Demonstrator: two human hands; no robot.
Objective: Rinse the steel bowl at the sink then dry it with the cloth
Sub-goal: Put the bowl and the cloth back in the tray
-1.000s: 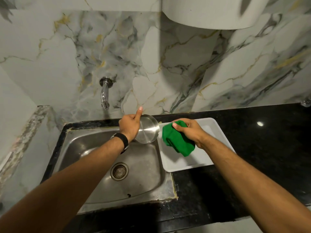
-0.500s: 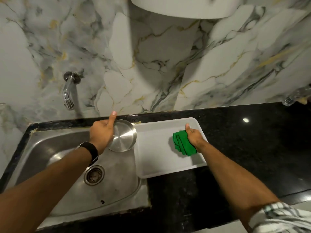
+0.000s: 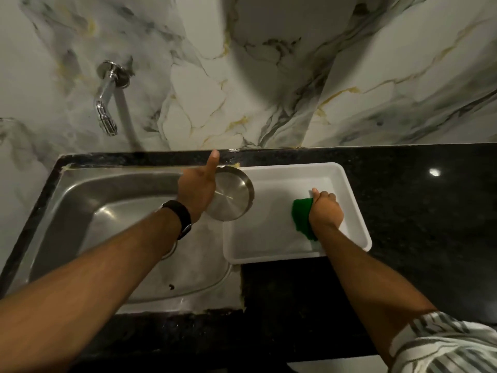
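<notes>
While the left hand [image 3: 197,188] is gripping one bowl [image 3: 231,196] at the sink [image 3: 80,195] edge, thumb raised, the right hand [image 3: 326,210] is clutching one cloth [image 3: 301,215] in one tray [image 3: 355,205].

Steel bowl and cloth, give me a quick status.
Left hand holds steel bowl, base toward camera, at the sink's right edge. Right hand grips green cloth down in white tray. Nothing between them.

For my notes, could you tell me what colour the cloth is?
The cloth is green, seen best in the head view.
</notes>
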